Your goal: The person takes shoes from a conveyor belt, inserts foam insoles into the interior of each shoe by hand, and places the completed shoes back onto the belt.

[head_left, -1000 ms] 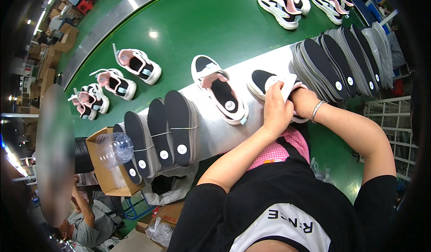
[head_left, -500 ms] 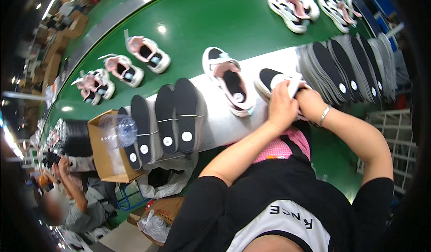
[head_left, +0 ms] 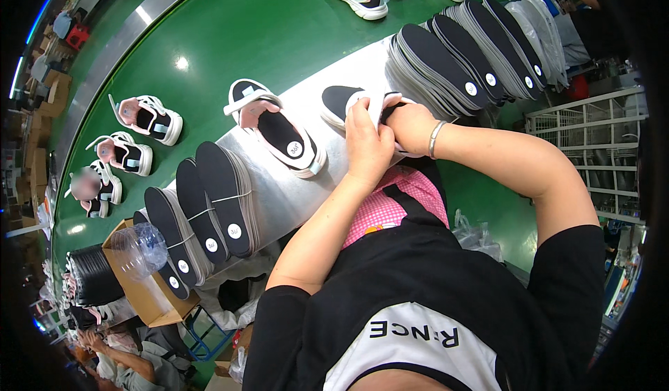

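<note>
A black-and-white sneaker (head_left: 339,103) lies toe away from me on the silvery metal board (head_left: 327,182), half covered by my hands. My left hand (head_left: 368,143) is closed on its raised white strap or tongue. My right hand (head_left: 412,127), with a bracelet at the wrist, is curled at the shoe's opening; its fingertips are hidden there. To the left, a second sneaker (head_left: 261,84) with pink lining sits on the board, a black insole with a round white label inside it. Stacks of black-topped insoles (head_left: 435,60) stand close to my right hand.
More insole stacks (head_left: 221,199), some tied with bands, stand at the left beside a carton (head_left: 157,307) holding a clear plastic bottle (head_left: 143,248). Other sneakers (head_left: 146,119) rest on the green surface (head_left: 230,35). A white wire rack (head_left: 592,147) is at right. Another person (head_left: 132,363) sits at lower left.
The view has swung, so the board, shoes and stacks sit further left in the picture. Both my hands stay on the same sneaker, with little visible change in their hold.
</note>
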Demonstrator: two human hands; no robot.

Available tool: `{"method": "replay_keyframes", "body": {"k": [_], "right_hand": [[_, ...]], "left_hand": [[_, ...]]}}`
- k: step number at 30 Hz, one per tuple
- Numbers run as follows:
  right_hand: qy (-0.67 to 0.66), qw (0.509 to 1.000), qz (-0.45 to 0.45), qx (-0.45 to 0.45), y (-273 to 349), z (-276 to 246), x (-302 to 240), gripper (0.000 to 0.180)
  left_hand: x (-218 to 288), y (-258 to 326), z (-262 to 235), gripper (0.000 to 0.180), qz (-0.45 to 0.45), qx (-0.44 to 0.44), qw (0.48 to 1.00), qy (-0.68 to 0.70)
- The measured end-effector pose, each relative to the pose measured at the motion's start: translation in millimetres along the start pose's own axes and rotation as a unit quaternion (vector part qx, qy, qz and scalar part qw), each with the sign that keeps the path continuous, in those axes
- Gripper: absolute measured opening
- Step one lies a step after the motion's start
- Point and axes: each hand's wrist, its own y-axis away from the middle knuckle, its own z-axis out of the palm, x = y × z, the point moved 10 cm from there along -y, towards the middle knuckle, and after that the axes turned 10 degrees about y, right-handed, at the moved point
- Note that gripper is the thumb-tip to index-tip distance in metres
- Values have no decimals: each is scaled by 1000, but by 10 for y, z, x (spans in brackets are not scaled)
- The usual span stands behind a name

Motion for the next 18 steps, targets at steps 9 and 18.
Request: {"method": "replay_keyframes", "body": {"k": [9,18], "right_hand": [[-327,940,49,-77,40,-236,241,20],[-653,692,141,-275,159,447,179,15]], "left_hand": [[-6,-75,4,46,3,6,1000,20],[-92,-114,107,43,-69,-17,995,67]]}}
